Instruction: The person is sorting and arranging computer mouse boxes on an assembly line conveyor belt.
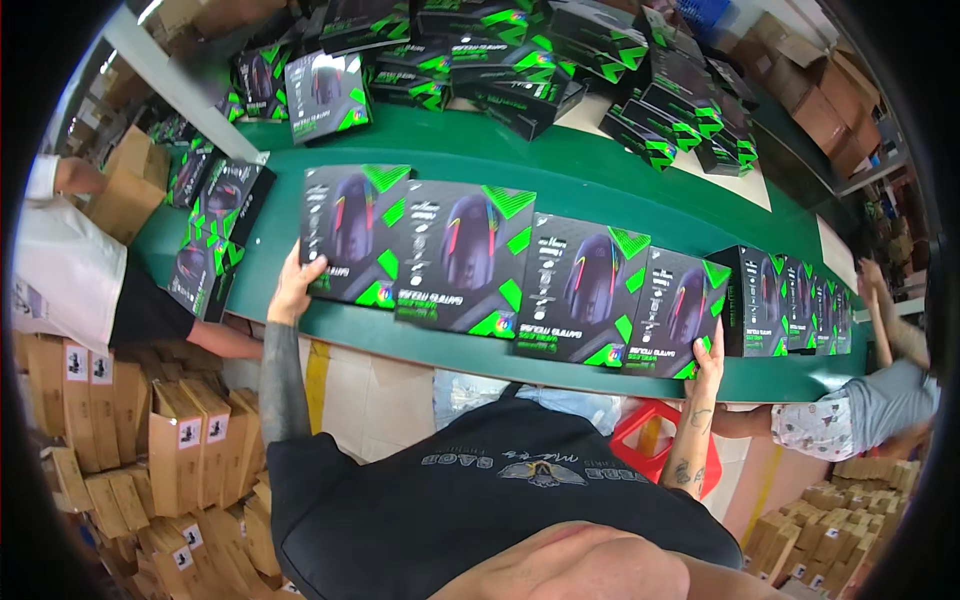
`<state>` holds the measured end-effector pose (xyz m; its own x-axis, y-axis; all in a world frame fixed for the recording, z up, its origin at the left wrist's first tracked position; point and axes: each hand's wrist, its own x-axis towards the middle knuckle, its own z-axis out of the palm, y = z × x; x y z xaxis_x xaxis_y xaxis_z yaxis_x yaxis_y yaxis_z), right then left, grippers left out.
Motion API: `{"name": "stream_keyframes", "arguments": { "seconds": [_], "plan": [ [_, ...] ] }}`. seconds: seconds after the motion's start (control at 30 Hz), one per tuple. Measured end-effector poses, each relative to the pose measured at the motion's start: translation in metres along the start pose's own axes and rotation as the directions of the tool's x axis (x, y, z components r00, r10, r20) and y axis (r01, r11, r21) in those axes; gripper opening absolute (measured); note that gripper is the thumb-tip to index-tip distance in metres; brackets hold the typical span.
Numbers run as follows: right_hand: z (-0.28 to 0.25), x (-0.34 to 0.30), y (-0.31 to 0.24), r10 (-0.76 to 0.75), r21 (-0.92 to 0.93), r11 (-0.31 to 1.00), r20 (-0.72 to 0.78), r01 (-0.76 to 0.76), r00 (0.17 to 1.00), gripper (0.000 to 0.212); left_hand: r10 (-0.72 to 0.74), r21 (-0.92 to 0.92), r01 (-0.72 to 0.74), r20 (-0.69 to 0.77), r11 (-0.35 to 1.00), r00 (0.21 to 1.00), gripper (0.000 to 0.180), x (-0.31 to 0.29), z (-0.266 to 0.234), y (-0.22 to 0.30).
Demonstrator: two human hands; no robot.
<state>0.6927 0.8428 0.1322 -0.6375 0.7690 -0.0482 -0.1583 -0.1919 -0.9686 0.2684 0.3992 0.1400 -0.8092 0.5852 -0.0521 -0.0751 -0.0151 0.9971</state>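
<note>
A row of several black-and-green computer mouse boxes point(470, 258) spans the space between my hands, standing side by side at the near edge of the green table. Each front carries a picture of a dark mouse, turned upside down to me. My left hand point(294, 286) grips the leftmost box point(352, 235) at its outer side, thumb on the front. At the other end, my right hand point(709, 362) holds the outer side of the rightmost box point(678, 312), its thumb also in front. The fingers behind the boxes are hidden.
More mouse boxes point(765, 300) stand to the right on the green table point(440, 147); others are piled at the back. People work at left and right. Brown cartons point(185, 440) are stacked below left. A red plastic stool point(645, 412) stands by me.
</note>
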Motion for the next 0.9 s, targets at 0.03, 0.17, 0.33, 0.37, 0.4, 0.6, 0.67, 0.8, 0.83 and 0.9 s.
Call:
{"name": "stream_keyframes", "arguments": {
  "seconds": [0.03, 0.17, 0.33, 0.37, 0.4, 0.6, 0.67, 0.8, 0.83, 0.9],
  "plan": [
    [0.004, -0.006, -0.004, -0.116, 0.002, 0.993, -0.017, 0.116, 0.993, 0.068, -0.002, -0.148, -0.008, -0.065, 0.989, 0.998, 0.061, -0.005, -0.007, -0.009],
    [0.004, 0.017, -0.034, -0.432, -0.069, 0.901, -0.06, 0.428, 0.9, 0.071, 0.352, -0.251, -0.376, -0.137, 0.892, 0.926, 0.062, 0.017, -0.017, 0.034],
    [0.063, 0.138, -0.161, -0.429, 0.063, 0.902, 0.016, 0.427, 0.903, 0.053, 0.394, -0.236, -0.415, -0.135, 0.878, 0.909, 0.031, 0.152, 0.029, 0.193],
    [0.07, 0.173, -0.182, -0.436, 0.105, 0.898, 0.073, 0.428, 0.897, 0.051, 0.349, -0.259, -0.385, -0.173, 0.886, 0.921, 0.027, 0.187, 0.03, 0.219],
    [0.072, 0.21, -0.195, -0.469, 0.169, 0.878, 0.122, 0.447, 0.875, 0.053, 0.301, -0.301, -0.312, -0.082, 0.901, 0.95, 0.026, 0.219, 0.037, 0.244],
    [0.095, 0.377, -0.169, -0.37, -0.555, 0.743, 0.127, 0.375, 0.92, 0.049, 0.037, 0.077, -0.037, -0.003, 0.996, 0.999, 0.038, 0.367, 0.012, 0.236],
    [0.101, 0.386, -0.145, -0.167, -0.774, 0.574, 0.207, 0.266, 0.964, 0.071, 0.06, 0.355, -0.052, -0.013, 0.933, 0.998, 0.04, 0.37, 0.019, 0.212],
    [0.087, 0.365, -0.151, -0.268, -0.813, 0.505, 0.17, 0.289, 0.948, 0.091, 0.25, 0.246, -0.256, 0.054, 0.935, 0.967, 0.043, 0.37, 0.014, 0.195],
    [0.07, 0.367, -0.15, -0.275, -0.823, 0.494, 0.161, 0.282, 0.948, 0.086, 0.256, 0.227, -0.272, 0.099, 0.935, 0.962, 0.043, 0.369, 0.03, 0.2],
    [0.055, 0.322, -0.173, -0.259, -0.879, 0.369, 0.216, 0.303, 0.941, 0.075, 0.441, 0.629, -0.353, 0.018, 0.692, 0.897, 0.043, 0.349, 0.055, 0.203]
  ]
}}
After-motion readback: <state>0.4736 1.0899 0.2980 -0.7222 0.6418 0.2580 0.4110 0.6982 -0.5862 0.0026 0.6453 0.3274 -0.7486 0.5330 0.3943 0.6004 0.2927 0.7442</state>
